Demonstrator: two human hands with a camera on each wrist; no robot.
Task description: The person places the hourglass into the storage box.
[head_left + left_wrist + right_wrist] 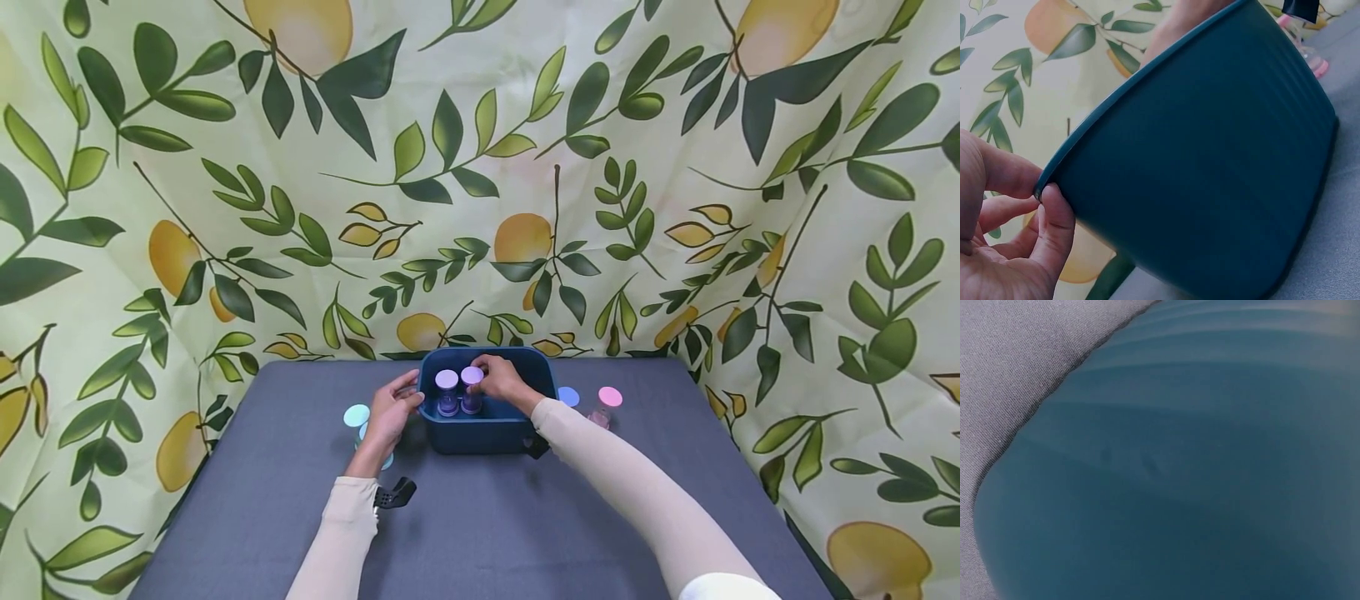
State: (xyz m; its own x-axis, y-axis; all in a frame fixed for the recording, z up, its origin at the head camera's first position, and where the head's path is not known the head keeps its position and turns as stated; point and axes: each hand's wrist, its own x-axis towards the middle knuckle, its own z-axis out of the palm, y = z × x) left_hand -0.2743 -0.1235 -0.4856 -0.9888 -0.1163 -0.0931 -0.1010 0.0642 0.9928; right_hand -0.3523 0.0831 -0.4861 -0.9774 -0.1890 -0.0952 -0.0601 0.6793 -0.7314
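A dark blue plastic bin (480, 437) stands on the table near its back edge. Inside it, at the left end, two small clear jars with lilac lids stand side by side: the left jar (447, 382) and the right jar (472, 377). My right hand (504, 380) reaches over the bin's front rim and holds the right jar near its lid. In the right wrist view only the bin's outer wall (1179, 462) shows. With thumb and fingers, my left hand (1016, 231) pinches the rim at the bin's left end.
Left of the bin, partly behind my left hand, are jars with pale turquoise lids (357, 415). To the right stand a blue-lidded jar (568, 396), partly hidden, and a pink-lidded jar (610, 397). A leaf-and-lemon patterned cloth (450, 233) hangs behind the grey table (480, 533).
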